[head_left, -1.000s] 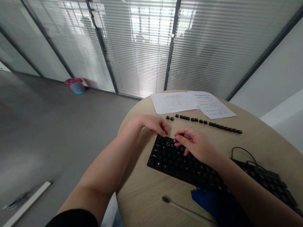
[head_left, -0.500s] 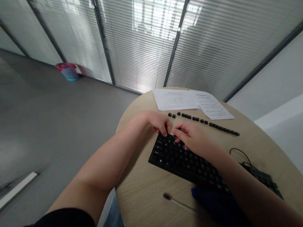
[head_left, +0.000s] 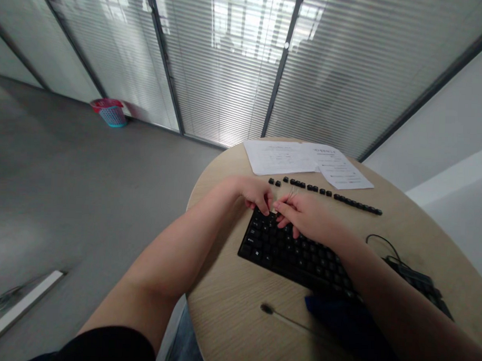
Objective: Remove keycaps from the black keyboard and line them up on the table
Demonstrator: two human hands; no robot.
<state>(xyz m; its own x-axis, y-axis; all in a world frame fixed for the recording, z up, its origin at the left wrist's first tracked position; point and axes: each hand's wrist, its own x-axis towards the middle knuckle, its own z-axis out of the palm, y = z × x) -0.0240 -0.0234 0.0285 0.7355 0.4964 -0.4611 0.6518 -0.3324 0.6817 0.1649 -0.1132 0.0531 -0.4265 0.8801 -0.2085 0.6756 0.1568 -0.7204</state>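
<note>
A black keyboard (head_left: 278, 253) lies at an angle on the round wooden table. At its far left corner my left hand (head_left: 258, 194) is closed, thumb on the top row and the other fingers curled at the edge. Just to the right, my right hand (head_left: 301, 214) pinches thumb and forefinger together above the upper keys. Thin wires stick up from its grip, apparently a wire keycap puller (head_left: 293, 191); most of it is hidden by the fingers. Beyond both hands runs a line of loose black keycaps (head_left: 354, 203), with two more keycaps (head_left: 274, 182) near my left hand.
Printed sheets (head_left: 283, 158) lie at the table's far side. A second black keyboard (head_left: 417, 284) with a cable is at the right. Near me are a small long-handled brush (head_left: 267, 308) and a dark blue cloth-like item (head_left: 319, 308). A basket (head_left: 113, 114) stands on the floor.
The fingertips of my right hand have shifted slightly, and the dark bit between them no longer shows. My left hand stays at the keyboard corner. The view has moved a little.
</note>
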